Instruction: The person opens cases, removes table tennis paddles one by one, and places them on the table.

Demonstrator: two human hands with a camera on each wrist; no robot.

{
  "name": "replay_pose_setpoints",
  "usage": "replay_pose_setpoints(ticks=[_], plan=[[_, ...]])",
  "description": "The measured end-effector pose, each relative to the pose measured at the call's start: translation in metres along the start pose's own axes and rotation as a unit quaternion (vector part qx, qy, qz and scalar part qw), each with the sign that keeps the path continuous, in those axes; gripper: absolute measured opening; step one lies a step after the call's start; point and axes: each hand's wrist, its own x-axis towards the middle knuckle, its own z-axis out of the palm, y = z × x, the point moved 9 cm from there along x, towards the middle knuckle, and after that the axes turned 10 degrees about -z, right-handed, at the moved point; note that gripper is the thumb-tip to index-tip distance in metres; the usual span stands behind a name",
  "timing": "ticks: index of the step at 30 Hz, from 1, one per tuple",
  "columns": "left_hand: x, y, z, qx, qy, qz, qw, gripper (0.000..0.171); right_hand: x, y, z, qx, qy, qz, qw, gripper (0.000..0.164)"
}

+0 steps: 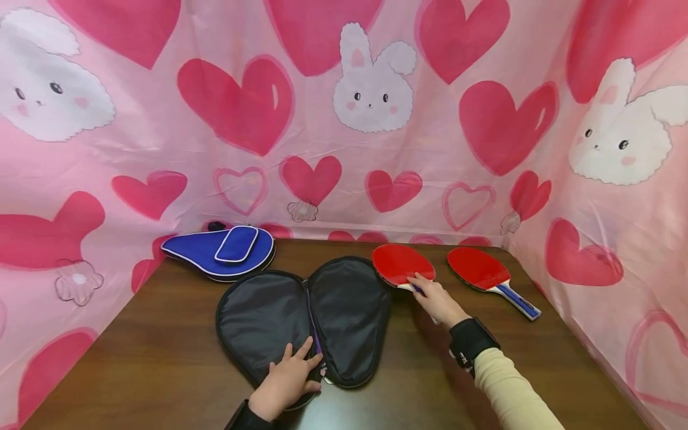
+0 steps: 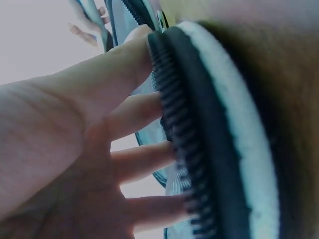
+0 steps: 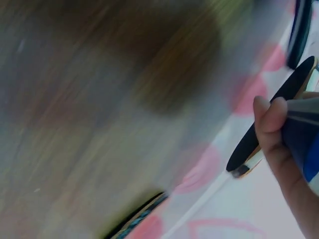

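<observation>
A black-lined paddle case (image 1: 258, 322) lies spread wide on the table, its two halves side by side. My left hand (image 1: 286, 379) rests on the near end of its left half, fingers apart and fairly straight. In the left wrist view those fingers (image 2: 144, 162) touch the case's zipper edge (image 2: 174, 109). With my right hand (image 1: 438, 301) I grip a red table tennis paddle (image 1: 400, 263) by its handle, just right of the case. The right wrist view shows the paddle's black underside (image 3: 249, 144) edge-on, raised off the table.
A second red paddle (image 1: 475, 267) with a blue-striped handle lies at the right. At the back left sits a blue paddle case (image 1: 188, 248) with white trim. Pink heart-printed cloth (image 1: 371, 167) hangs behind the brown table (image 1: 150, 352).
</observation>
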Motion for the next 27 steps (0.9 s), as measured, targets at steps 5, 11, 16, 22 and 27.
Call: replay_pose_setpoints(ticks=[5, 11, 16, 22, 27], plan=[[0.000, 0.000, 0.001, 0.001, 0.006, 0.001, 1.0000, 0.050, -0.004, 0.027, 0.004, -0.001, -0.028, 0.023, 0.999, 0.036], [0.001, -0.001, 0.001, 0.006, 0.009, -0.004, 0.9999, 0.051, -0.005, 0.041, 0.009, -0.018, -0.048, 0.025, 0.998, 0.034], [0.002, -0.001, 0.001, 0.005, 0.000, -0.011, 0.9999, 0.052, -0.002, 0.049, 0.009, -0.034, -0.050, 0.056, 0.997, 0.035], [0.006, -0.003, 0.003, 0.004, -0.010, -0.017, 0.9998, 0.052, 0.003, 0.057, 0.006, -0.077, -0.031, 0.078, 0.994, 0.033], [0.006, -0.004, 0.004, 0.003, -0.017, -0.021, 0.9996, 0.052, 0.000, 0.065, 0.005, -0.102, -0.028, 0.099, 0.989, 0.034]])
